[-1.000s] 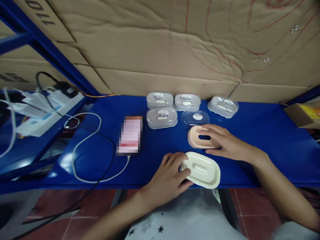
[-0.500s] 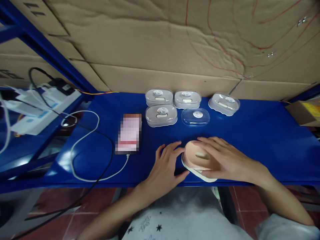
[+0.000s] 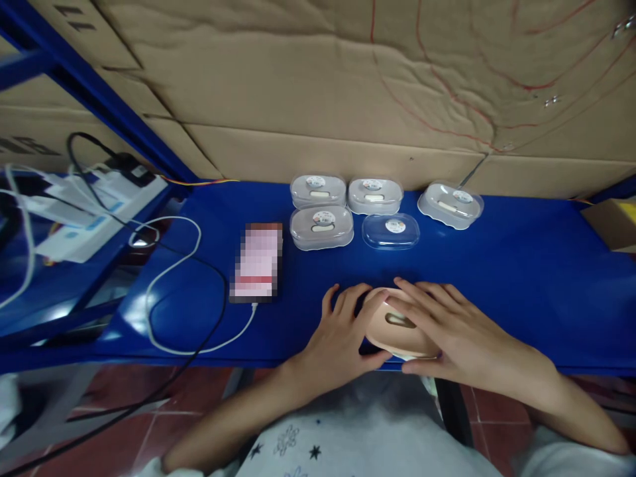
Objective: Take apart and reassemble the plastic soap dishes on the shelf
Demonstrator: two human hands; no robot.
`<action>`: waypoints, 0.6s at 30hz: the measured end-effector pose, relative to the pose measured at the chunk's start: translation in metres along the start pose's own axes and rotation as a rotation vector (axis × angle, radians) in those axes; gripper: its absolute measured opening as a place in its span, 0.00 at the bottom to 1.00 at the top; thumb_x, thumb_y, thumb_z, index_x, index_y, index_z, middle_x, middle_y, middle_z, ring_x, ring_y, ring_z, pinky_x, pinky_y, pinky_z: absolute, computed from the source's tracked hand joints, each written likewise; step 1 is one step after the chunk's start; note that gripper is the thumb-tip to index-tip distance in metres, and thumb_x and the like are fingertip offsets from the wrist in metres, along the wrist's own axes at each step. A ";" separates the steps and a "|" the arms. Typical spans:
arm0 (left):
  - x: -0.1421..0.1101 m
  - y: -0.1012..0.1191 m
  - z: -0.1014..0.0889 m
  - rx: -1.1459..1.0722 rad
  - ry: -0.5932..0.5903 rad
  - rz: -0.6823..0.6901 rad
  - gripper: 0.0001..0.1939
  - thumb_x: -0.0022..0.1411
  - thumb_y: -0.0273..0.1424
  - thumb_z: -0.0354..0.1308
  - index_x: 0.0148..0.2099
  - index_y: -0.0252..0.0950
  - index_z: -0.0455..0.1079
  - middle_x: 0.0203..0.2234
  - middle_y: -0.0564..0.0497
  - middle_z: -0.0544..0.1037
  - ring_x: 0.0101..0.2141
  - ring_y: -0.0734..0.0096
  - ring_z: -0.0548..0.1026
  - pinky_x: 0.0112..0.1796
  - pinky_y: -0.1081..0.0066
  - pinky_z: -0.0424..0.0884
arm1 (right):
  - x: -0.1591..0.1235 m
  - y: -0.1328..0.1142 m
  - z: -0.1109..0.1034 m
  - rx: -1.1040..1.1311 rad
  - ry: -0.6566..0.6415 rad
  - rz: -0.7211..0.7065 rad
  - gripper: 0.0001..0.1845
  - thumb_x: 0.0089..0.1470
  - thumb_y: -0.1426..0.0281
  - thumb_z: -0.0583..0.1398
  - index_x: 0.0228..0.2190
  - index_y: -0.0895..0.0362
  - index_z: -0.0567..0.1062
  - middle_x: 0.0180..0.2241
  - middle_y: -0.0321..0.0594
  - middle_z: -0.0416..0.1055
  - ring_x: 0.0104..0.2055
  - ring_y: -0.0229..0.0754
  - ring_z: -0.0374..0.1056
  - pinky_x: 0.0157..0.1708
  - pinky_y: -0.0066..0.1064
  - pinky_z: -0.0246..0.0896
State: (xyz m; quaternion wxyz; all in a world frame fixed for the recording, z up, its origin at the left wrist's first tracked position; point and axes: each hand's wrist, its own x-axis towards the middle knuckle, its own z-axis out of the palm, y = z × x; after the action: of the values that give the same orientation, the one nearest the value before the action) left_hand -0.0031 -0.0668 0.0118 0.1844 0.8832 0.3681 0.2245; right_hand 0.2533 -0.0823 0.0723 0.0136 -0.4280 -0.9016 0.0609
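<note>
Near the front edge of the blue table lies a peach oval soap dish (image 3: 407, 336) with a slot in its top and a pale base showing under the near side. My left hand (image 3: 342, 331) is closed around its left end, index finger on top and thumb at the near edge. From the right, my right hand (image 3: 454, 324) grips the other end, fingers across the top and thumb low at the near side, hiding much of it. Just beyond, a clear lid (image 3: 385, 235) with a round sticker lies on the table.
Several grey soap dishes (image 3: 322, 235) with clear lids stand along the cardboard wall (image 3: 298, 149). A phone (image 3: 257, 262) on a white cable lies to the left. Beyond it is a power strip (image 3: 84, 232) with plugs. An open cardboard box (image 3: 606, 225) sits far right.
The peach dish's top part has come down and sits more level over the pale base. My left hand has moved right onto it; my right hand still holds it.
</note>
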 end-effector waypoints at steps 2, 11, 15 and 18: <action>-0.003 0.002 0.002 0.059 0.092 0.070 0.43 0.63 0.40 0.70 0.73 0.39 0.54 0.70 0.29 0.63 0.70 0.38 0.63 0.67 0.34 0.55 | 0.000 0.001 -0.004 -0.004 0.004 0.017 0.45 0.63 0.45 0.62 0.73 0.45 0.56 0.74 0.46 0.58 0.65 0.65 0.68 0.57 0.60 0.68; -0.001 0.009 0.008 0.146 0.078 0.114 0.30 0.71 0.38 0.62 0.71 0.41 0.62 0.72 0.34 0.64 0.72 0.44 0.60 0.70 0.36 0.44 | -0.008 0.000 0.006 -0.039 -0.054 0.110 0.52 0.60 0.44 0.65 0.74 0.49 0.53 0.72 0.53 0.62 0.64 0.69 0.68 0.53 0.63 0.73; 0.003 0.008 0.008 0.125 0.004 0.011 0.35 0.70 0.42 0.62 0.74 0.39 0.58 0.72 0.30 0.64 0.71 0.39 0.62 0.68 0.33 0.49 | -0.010 -0.002 0.022 -0.097 -0.038 0.081 0.54 0.57 0.48 0.68 0.74 0.54 0.54 0.74 0.62 0.56 0.64 0.75 0.67 0.50 0.63 0.75; 0.004 0.007 0.009 0.080 -0.026 -0.045 0.39 0.71 0.44 0.62 0.76 0.39 0.53 0.71 0.31 0.66 0.70 0.36 0.63 0.67 0.29 0.48 | -0.009 -0.003 0.029 -0.099 0.006 0.076 0.57 0.57 0.53 0.69 0.76 0.51 0.48 0.77 0.59 0.47 0.66 0.76 0.65 0.53 0.65 0.74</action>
State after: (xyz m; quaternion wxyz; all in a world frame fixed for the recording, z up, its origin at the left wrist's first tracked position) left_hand 0.0082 -0.0696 0.0084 0.1589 0.8841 0.3944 0.1939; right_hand 0.2550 -0.0940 0.0442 -0.0070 -0.4621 -0.8867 0.0154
